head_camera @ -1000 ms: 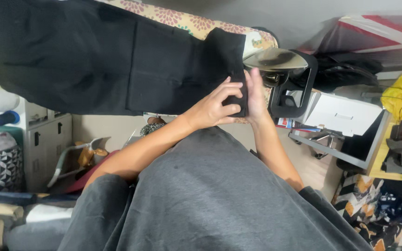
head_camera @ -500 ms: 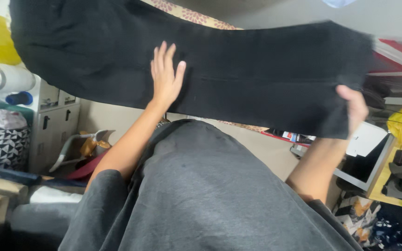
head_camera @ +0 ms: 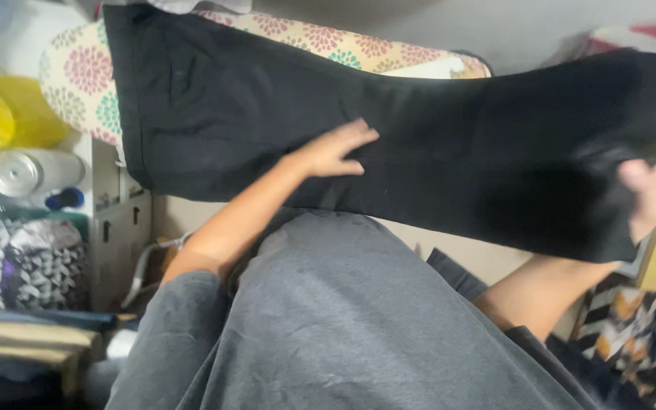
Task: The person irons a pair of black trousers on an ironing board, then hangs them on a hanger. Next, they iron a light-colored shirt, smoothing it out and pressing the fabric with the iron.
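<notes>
1. An ironing board (head_camera: pixel 77 83) with a cream cover printed in pink and teal flowers carried the work; it ran across the top of the view.
2. A black garment (head_camera: pixel 434 144) lay spread flat along it, hiding most of the cover.
3. The garment's far end hung past the board's narrow tip (head_camera: pixel 468 64).

A pair of trousers (head_camera: pixel 434 144) is lying across an ironing board (head_camera: pixel 77 83). The left hand (head_camera: pixel 333 152) is resting on its middle; the right hand (head_camera: pixel 643 199) is gripping its right end. Canisters (head_camera: pixel 17 173) are sitting far left.
</notes>
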